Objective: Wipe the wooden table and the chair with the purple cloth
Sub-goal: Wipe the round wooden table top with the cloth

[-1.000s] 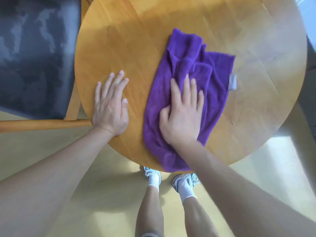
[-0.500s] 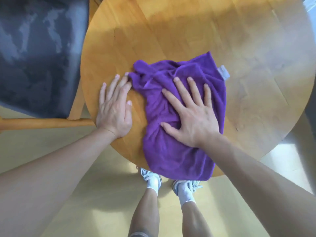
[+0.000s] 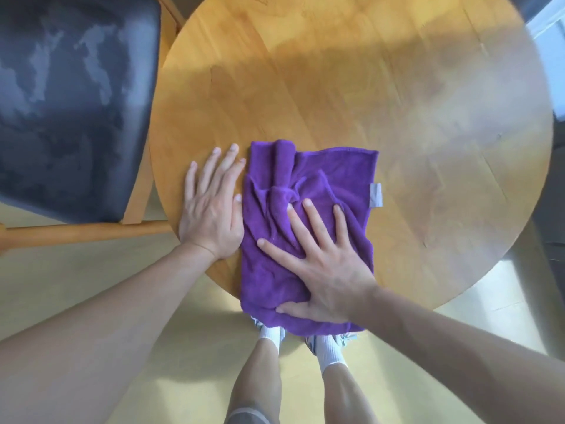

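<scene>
My right hand flat, fingers spread, pressing the purple cloth at the near edge of the round wooden table — my left hand flat beside it, fingers slightly apart, chair at left.

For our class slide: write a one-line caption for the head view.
Right hand presses purple cloth on round wooden table; left hand flat beside it.
</scene>
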